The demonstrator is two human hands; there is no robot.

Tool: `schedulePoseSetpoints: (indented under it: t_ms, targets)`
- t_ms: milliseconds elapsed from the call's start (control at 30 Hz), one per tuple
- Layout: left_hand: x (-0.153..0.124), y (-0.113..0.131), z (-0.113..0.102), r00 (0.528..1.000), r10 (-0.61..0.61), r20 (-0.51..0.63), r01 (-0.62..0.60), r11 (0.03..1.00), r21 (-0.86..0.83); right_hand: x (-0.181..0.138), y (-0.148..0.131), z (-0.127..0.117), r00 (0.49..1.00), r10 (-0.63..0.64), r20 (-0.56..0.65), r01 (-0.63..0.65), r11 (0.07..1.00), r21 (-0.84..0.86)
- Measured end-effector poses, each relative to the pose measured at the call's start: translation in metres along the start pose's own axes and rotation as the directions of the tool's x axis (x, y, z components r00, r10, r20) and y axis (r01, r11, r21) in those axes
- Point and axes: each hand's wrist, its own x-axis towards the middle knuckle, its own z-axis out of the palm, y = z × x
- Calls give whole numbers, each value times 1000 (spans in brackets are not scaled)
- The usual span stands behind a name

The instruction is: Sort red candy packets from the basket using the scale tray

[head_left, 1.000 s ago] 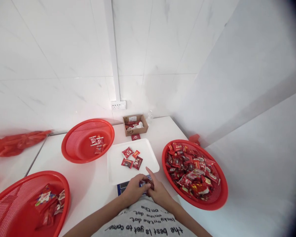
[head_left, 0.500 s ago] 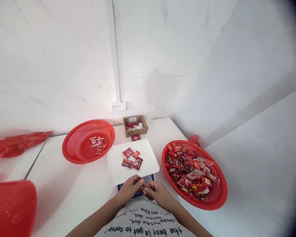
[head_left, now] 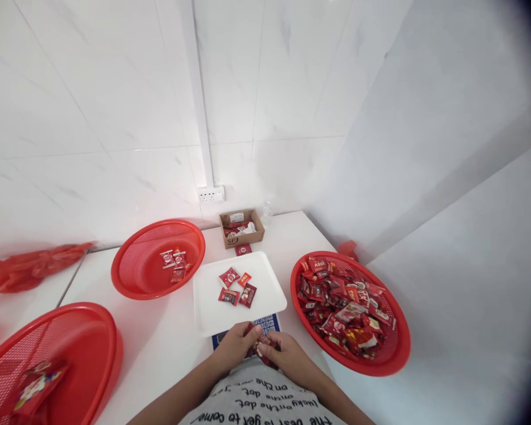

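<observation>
- Low over the desk (head_left: 168, 330), left hand (head_left: 233, 348) and right hand (head_left: 289, 357) share a red packet (head_left: 260, 344), each grip pinched shut on it.
- The packet's long axis is too crumpled to tell.
- Scale keypad (head_left: 268, 323) sits beneath, white tray (head_left: 265, 295) beyond, and a full red basket (head_left: 371, 370) to the right.

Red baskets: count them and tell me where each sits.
3: back-left basket beside the white tray; near-left basket, cut by the frame edge; right basket right of the tray. None seems hidden.

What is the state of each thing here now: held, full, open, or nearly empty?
Left hand: closed on the red packet.
Right hand: pinching the same packet.
White tray: holds four packets.
Right basket: full, a heap of packets.
Far basket: nearly empty, few packets.
Cardboard box: open.
</observation>
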Motion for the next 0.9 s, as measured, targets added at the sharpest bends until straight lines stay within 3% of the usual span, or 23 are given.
schedulePoseSetpoints:
  t_ms: [300, 467, 567, 733, 900]
  targets:
    - [3, 14, 7, 997, 74, 4, -73, 991, -109, 4, 4, -3, 999, 50, -18, -43, 956, 289]
    - [8, 17, 0, 997, 70, 7, -70, 995, -67, 9, 13, -3, 996, 77, -40, -58, 934, 352]
    - [18, 19, -17, 995, 80, -64, -77, 995, 56, 14, 23, -9, 988, 112, -107, -71, 942, 328]
    - [41, 24, -54, 929, 67, -364, 93, 909, 407, 16, 45, -39, 922, 59, -383, -13, 992, 122]
    - [57, 24, -76, 882, 98, -460, 188, 824, 535, 11, 61, -65, 838, 18, -545, -75, 994, -82]
